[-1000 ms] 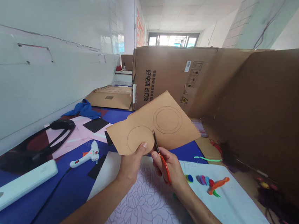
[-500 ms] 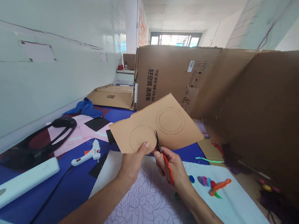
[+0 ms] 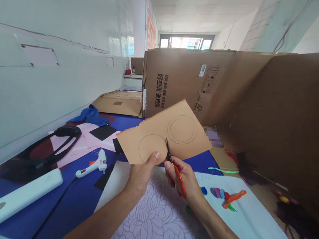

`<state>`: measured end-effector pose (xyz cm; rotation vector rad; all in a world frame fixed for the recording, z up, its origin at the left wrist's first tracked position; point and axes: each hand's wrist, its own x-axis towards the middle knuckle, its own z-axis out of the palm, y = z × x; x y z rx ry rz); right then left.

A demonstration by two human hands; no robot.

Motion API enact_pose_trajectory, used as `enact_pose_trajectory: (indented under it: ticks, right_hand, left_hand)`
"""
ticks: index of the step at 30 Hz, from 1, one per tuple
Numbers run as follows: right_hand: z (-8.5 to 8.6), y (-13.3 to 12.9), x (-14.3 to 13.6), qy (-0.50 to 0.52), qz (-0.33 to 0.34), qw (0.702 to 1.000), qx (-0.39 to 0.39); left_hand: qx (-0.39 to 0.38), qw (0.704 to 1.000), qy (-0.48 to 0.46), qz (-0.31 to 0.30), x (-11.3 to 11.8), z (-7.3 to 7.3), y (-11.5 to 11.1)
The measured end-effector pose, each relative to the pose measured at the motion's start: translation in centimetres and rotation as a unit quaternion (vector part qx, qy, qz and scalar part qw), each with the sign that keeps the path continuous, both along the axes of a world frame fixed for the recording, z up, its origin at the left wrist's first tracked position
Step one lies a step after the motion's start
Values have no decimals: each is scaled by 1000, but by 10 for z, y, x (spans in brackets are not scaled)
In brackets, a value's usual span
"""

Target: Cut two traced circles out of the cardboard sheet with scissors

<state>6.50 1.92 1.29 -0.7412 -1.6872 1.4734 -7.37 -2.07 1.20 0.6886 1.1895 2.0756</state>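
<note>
A piece of brown cardboard (image 3: 153, 128) with drawn circles is held up over the table, tilted. My left hand (image 3: 141, 174) grips its lower edge, thumb on top by the left circle; the fingers beneath are hidden. My right hand (image 3: 183, 178) is wrapped round the orange handles of a pair of scissors (image 3: 179, 177). The dark blades lie at the right edge of the left circle, pointing up and away from me. Below both hands lies a white cloth (image 3: 149, 223) printed with flower outlines.
On the left are a white glue gun (image 3: 94, 166) with a cord, a long white device (image 3: 24, 198), a black strapped object (image 3: 61, 140) and a blue cloth (image 3: 90, 114). Coloured yarn (image 3: 235, 199) lies on the right. Large cardboard boxes (image 3: 186, 73) stand behind.
The right part of the cardboard has turned slightly, its right corner shifting left and its top corner a little right. Both hands and the scissors stay nearly in place.
</note>
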Motion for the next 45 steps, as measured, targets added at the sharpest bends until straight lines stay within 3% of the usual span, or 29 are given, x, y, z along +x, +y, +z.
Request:
enact_pose_trajectory:
  ticks: [45]
  right_hand:
    - [-3, 3, 3, 3, -9, 1000, 6]
  left_hand:
    - [-15, 999, -1, -50, -3, 6, -3]
